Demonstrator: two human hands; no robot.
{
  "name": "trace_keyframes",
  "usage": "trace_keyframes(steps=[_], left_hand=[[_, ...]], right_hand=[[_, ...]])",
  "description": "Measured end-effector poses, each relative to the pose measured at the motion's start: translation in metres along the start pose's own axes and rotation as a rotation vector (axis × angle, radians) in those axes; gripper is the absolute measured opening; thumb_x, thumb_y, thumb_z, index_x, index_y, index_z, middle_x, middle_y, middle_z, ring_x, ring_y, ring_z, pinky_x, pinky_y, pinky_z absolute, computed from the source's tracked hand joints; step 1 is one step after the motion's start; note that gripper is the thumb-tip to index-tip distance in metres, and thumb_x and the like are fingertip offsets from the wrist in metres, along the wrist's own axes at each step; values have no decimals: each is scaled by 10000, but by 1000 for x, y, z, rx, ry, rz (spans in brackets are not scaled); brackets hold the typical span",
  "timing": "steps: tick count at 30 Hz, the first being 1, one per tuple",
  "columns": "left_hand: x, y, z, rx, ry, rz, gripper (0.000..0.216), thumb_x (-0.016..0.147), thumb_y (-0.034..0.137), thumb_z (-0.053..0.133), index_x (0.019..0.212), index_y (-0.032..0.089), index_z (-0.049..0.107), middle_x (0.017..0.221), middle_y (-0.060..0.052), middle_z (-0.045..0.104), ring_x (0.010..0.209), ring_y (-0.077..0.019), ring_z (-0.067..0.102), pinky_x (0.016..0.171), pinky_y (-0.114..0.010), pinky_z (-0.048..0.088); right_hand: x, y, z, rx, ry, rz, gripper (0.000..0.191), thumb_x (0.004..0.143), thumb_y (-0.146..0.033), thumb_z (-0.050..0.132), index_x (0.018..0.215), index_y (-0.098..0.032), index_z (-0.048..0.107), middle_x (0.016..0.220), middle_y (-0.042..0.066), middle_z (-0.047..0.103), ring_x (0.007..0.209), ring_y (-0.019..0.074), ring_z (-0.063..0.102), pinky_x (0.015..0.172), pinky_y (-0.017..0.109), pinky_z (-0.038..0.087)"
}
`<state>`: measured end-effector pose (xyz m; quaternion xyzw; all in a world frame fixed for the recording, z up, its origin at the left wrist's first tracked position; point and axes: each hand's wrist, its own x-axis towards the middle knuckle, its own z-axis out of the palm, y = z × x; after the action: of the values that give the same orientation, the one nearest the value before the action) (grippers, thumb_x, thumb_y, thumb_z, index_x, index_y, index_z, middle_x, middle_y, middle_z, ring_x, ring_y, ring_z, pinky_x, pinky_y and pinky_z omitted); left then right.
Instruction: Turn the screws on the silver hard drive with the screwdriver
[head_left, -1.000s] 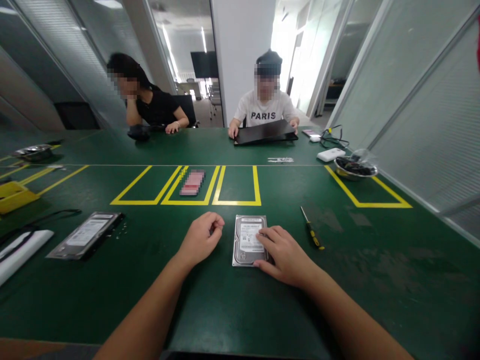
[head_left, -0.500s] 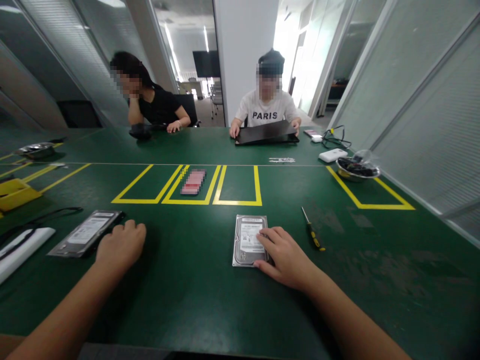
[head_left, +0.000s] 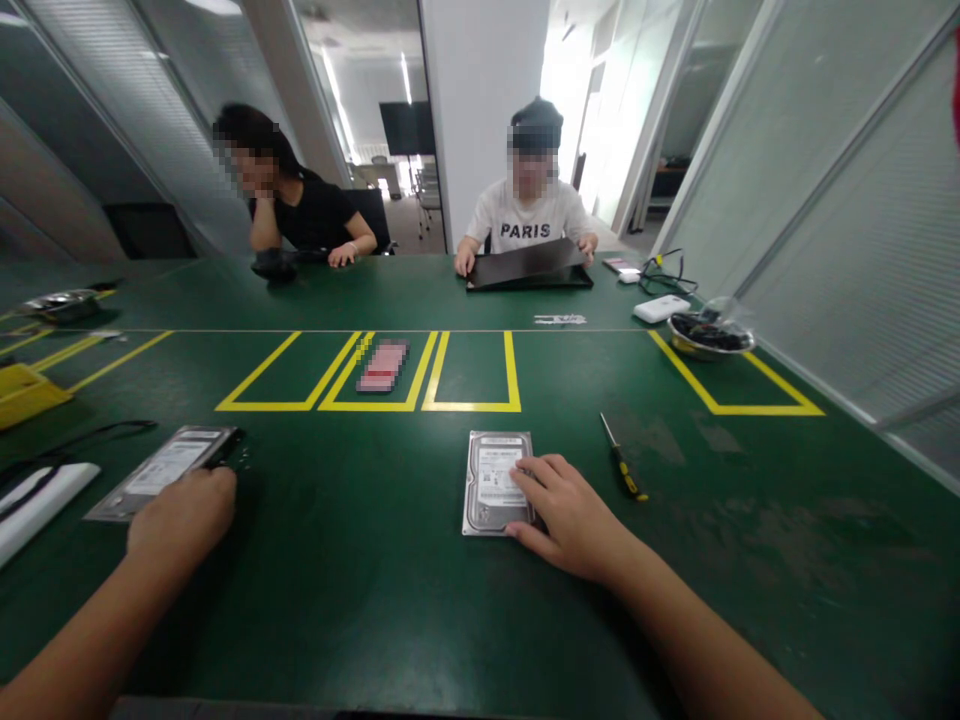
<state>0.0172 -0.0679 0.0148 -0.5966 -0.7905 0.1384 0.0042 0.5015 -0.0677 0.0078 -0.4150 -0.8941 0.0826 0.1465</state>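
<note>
Flat on the green table lies a silver hard drive (head_left: 486, 495) with a white label. My right hand (head_left: 574, 515) holds it by its right side, fingers across the label and thumb at the near right corner. A second hard drive (head_left: 161, 470) lies at the left, partly covered by my left hand (head_left: 184, 515). That hand is curled with its knuckles up, and the fingertips are hidden, so what they hold cannot be made out. Just beyond it, small shiny bits like screws (head_left: 244, 458) are scattered on the table. A yellow-and-black screwdriver (head_left: 624, 462) lies to the right of my right hand.
Yellow tape (head_left: 469, 407) marks boxes on the table; a phone (head_left: 383, 366) lies in one. A metal bowl of dark parts (head_left: 711, 335) stands back right. White object with black cable (head_left: 49, 510) and yellow bin (head_left: 30, 393) are left. Two people sit opposite, one holding a black panel (head_left: 529, 265).
My left hand has moved left and nearer to me, over the left drive's near side. The small shiny bits now show where it was. My right hand stays on its drive.
</note>
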Motion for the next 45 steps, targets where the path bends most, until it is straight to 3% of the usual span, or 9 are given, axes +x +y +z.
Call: trace_keyframes(steps=[15, 28, 36, 45], left_hand=[[5, 7, -7, -75, 10, -37, 311, 863, 290, 377, 875, 148, 654, 913, -165, 667, 808, -308, 622, 663, -392, 484], [12, 14, -6, -31, 42, -25, 557, 941, 480, 214, 904, 121, 638, 993, -201, 661, 876, -331, 642, 707, -394, 480], [22, 13, -5, -37, 45, 9, 460, 927, 367, 281, 950, 106, 660, 977, -205, 672, 832, -318, 643, 655, -347, 462], [23, 8, -2, -82, 64, 27, 454, 904, 281, 316, 1132, 69, 647, 1060, -254, 673, 890, -353, 656, 691, -374, 475]], right_hand=[[1, 0, 0, 10, 2, 7, 530, 872, -453, 588, 1297, -138, 551, 1310, 170, 560, 1125, 321, 508, 942, 510, 464], [0, 1, 0, 8, -5, 10, 547, 872, -459, 589, 1307, -132, 545, 1323, 165, 552, 1131, 322, 501, 959, 506, 454], [0, 1, 0, 10, -7, 15, 545, 881, -472, 572, 1311, -140, 540, 1324, 160, 549, 1127, 322, 497, 963, 505, 449], [0, 0, -1, 12, -24, 24, 544, 879, -461, 576, 1309, -130, 538, 1329, 159, 543, 1131, 323, 493, 968, 510, 447]])
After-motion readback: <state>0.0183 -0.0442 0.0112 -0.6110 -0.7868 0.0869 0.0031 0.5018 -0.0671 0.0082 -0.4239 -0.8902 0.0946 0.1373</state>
